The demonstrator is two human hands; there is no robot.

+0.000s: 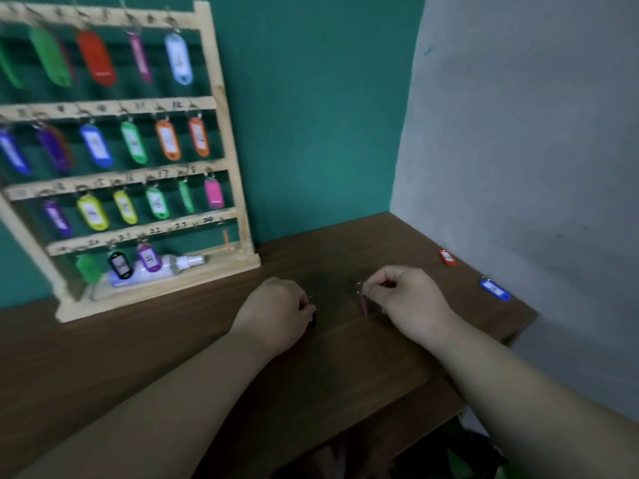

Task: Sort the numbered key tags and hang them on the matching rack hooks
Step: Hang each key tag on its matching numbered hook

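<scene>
Pink and seen edge-on, a tag [363, 303] hangs from its ring, which the right hand [404, 299] pinches between thumb and forefinger just over the bench [345, 357]. The tag's long axis is near upright, ring at the top; whether its lower end touches the wood I cannot tell. The left hand [276, 312] lies just beside it on the left, apart from it, with fingers curled round a dark thing [313, 319] that is mostly hidden. To the right of the right hand, two more tags lie flat near the grey wall [536, 150]. The red tag [447, 257] is the farther one, its ring at the far end. The blue tag [495, 289] is nearer, its long axis running along the wall with the ring at its far left end. Well left of both hands the rack [238, 202] stands on the bench against the teal wall [311, 115]. Coloured tags hang from its four rails with rings up. A white bottle [173, 266] lies on its base.
</scene>
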